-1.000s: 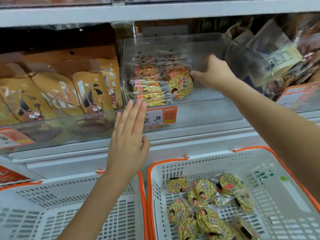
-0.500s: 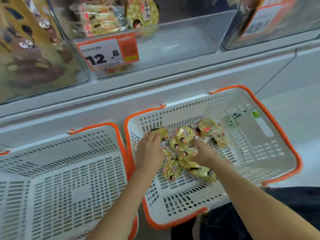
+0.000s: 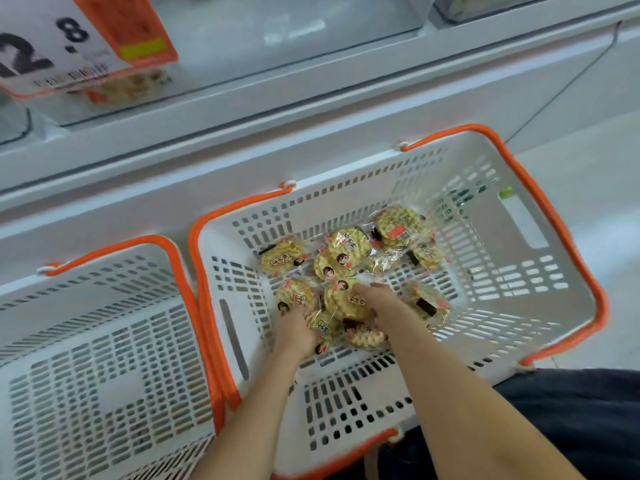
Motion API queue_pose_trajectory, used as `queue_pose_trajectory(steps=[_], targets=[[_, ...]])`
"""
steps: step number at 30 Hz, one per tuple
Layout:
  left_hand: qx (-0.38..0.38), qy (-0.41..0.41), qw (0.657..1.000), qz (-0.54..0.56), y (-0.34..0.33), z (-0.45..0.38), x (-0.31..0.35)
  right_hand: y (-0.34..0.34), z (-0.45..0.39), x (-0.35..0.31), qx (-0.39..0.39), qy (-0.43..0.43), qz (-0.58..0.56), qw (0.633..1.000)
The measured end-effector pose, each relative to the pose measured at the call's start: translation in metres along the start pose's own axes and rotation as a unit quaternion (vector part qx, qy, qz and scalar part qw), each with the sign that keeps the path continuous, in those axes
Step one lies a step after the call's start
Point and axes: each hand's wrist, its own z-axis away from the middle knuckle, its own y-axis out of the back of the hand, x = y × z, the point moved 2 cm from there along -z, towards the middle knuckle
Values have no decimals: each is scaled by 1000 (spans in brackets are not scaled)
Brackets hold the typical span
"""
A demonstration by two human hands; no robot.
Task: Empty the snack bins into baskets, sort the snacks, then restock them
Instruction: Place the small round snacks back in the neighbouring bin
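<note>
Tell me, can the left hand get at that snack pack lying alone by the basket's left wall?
Probably yes. The left hand is already down inside the right basket, and the lone snack pack lies just beyond its fingers with nothing covering it.

You face a white shelf unit (image 3: 311, 109) that fills the upper view. An orange-and-white price tag (image 3: 79, 43) hangs at the unit's upper left. Pale, glossy floor (image 3: 595, 209) lies to the right of the unit, softly and evenly lit.
</note>
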Motion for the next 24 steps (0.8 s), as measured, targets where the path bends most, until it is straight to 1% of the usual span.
queue_pose_trajectory(steps=[1,2,4,5,6,7,9,11,13,15,17,19,22,24], targets=[[0,-1,1000,17,6,4,2,-1,2,0,2,-10,-1,1000],[13,-8,1000,27,13,9,6,-1,5,0,-18,-23,-14,999],[63,-34,997,5,36,28,18,0,19,-5,-86,-51,-69,993],[92,-62,994,-13,50,39,25,4,31,-11,-115,-46,-96,988],[122,-85,989,-14,66,49,30,9,44,-20,-137,-21,-108,985],[142,-96,985,12,85,62,35,13,57,-30,-154,12,-114,981],[160,-106,974,121,128,86,41,19,93,-56,-204,94,-119,967],[141,-113,948,260,169,115,45,19,136,-81,-274,174,-117,938],[110,-121,922,352,203,147,49,18,183,-105,-323,240,-84,912],[87,-138,907,389,230,179,49,18,232,-125,-360,287,-32,887],[75,-154,895,412,253,207,45,19,278,-141,-393,322,55,860],[66,-171,882,435,273,235,42,21,320,-149,-408,350,138,832],[41,-199,868,453,295,271,38,20,360,-153,-418,368,170,813],[38,-218,851,477,300,288,33,17,375,-150,-429,368,185,804]])
